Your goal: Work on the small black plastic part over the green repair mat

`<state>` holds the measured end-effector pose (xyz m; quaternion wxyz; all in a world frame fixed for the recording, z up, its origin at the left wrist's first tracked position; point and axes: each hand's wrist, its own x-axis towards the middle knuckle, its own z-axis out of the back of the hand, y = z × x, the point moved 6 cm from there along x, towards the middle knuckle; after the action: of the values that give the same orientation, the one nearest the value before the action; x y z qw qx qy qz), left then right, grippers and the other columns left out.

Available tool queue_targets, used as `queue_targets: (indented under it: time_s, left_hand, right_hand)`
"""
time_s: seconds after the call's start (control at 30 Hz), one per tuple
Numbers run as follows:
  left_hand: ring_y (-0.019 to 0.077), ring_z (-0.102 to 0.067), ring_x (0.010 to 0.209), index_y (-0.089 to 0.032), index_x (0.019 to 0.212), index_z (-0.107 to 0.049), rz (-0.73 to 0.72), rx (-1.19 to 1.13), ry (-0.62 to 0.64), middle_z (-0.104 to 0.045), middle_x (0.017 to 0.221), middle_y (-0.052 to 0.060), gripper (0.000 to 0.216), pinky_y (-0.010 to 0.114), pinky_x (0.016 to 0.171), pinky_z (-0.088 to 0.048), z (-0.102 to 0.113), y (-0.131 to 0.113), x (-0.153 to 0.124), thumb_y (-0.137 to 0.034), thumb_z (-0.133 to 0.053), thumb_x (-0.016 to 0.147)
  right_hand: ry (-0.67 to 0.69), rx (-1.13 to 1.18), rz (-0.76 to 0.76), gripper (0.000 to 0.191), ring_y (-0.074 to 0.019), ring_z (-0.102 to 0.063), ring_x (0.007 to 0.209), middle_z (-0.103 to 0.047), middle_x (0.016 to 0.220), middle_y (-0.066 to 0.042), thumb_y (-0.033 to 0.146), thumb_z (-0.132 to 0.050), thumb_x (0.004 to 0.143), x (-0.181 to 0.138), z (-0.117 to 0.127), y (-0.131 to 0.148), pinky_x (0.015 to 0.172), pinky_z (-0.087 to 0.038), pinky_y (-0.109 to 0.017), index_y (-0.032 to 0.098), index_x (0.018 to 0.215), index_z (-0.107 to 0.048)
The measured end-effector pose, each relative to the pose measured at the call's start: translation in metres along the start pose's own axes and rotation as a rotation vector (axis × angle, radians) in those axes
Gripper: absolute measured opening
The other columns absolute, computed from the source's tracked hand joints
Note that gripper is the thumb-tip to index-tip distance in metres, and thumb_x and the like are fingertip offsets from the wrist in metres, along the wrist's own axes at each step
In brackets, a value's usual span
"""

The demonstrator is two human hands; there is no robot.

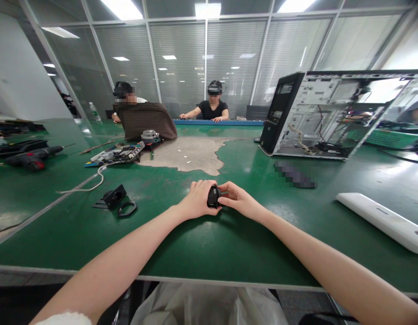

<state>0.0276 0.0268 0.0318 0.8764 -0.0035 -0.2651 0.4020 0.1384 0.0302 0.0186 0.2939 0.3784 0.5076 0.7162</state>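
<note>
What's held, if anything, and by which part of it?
A small black component, gripped by its left side in the left hand; fingertips of the right hand meet its right side.

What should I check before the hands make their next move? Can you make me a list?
1. Left hand around the small, boxy, black part: ok, wrapped around it.
2. Right hand at the part's other side: ok, fingers there.
3. Right hand's grip firm: cannot tell.
4. Thin, angular, black ring on the glossy green tabletop: ok, left of the hands.
5. Red-and-black power drill apart from the hands: ok, far to the left.
6. Part's hidden side undamaged: cannot tell, left hand covers it.
</note>
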Motion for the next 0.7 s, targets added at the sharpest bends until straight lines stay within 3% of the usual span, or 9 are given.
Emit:
queue_targets:
  time_s: [0.13, 0.3, 0.47, 0.7]
  left_hand:
    - [0.0222, -0.044, 0.087, -0.019, 0.108, -0.034, 0.001, 0.003, 0.005, -0.05, 0.098, 0.005, 0.06, 0.035, 0.077, -0.03, -0.0007, -0.0005, 0.0003, -0.04, -0.06, 0.058]
    - [0.0221, -0.045, 0.087, -0.019, 0.107, -0.035, 0.012, -0.002, 0.004, -0.05, 0.097, 0.004, 0.059, 0.035, 0.077, -0.03, 0.0001, -0.0006, 0.0004, -0.039, -0.061, 0.058]
    - [0.0228, -0.045, 0.089, -0.02, 0.107, -0.035, 0.021, -0.013, 0.005, -0.05, 0.099, 0.005, 0.06, 0.035, 0.078, -0.029, -0.0009, 0.0006, 0.0003, -0.04, -0.061, 0.057]
    - [0.0223, -0.045, 0.087, -0.019, 0.107, -0.034, 0.013, -0.006, 0.009, -0.05, 0.098, 0.005, 0.06, 0.035, 0.078, -0.03, -0.0016, 0.0009, 0.0008, -0.038, -0.061, 0.057]
  right_hand:
    - [0.041, 0.039, 0.028, 0.03, -0.0138, -0.054, 0.089, -0.051, 0.097, -0.001, 0.021, -0.063, 0.067, -0.0029, -0.004, 0.0052, 0.077, -0.046, -0.031, 0.02, 0.088, -0.042]
    - [-0.064, -0.005, 0.007, 0.018, -0.0121, -0.056, 0.078, -0.052, 0.089, 0.0, 0.028, -0.056, 0.073, 0.0, -0.0001, 0.0048, 0.072, -0.046, -0.029, 0.019, 0.084, -0.045]
    - [-0.11, 0.0, -0.04, 0.025, -0.0137, -0.055, 0.084, -0.052, 0.092, -0.002, 0.029, -0.058, 0.071, 0.0031, 0.0031, -0.0026, 0.078, -0.045, -0.033, 0.019, 0.089, -0.045]
    - [0.008, 0.034, 0.028, 0.031, -0.0137, -0.054, 0.089, -0.05, 0.094, 0.0, 0.022, -0.064, 0.065, -0.002, -0.0031, 0.004, 0.078, -0.045, -0.031, 0.02, 0.087, -0.042]
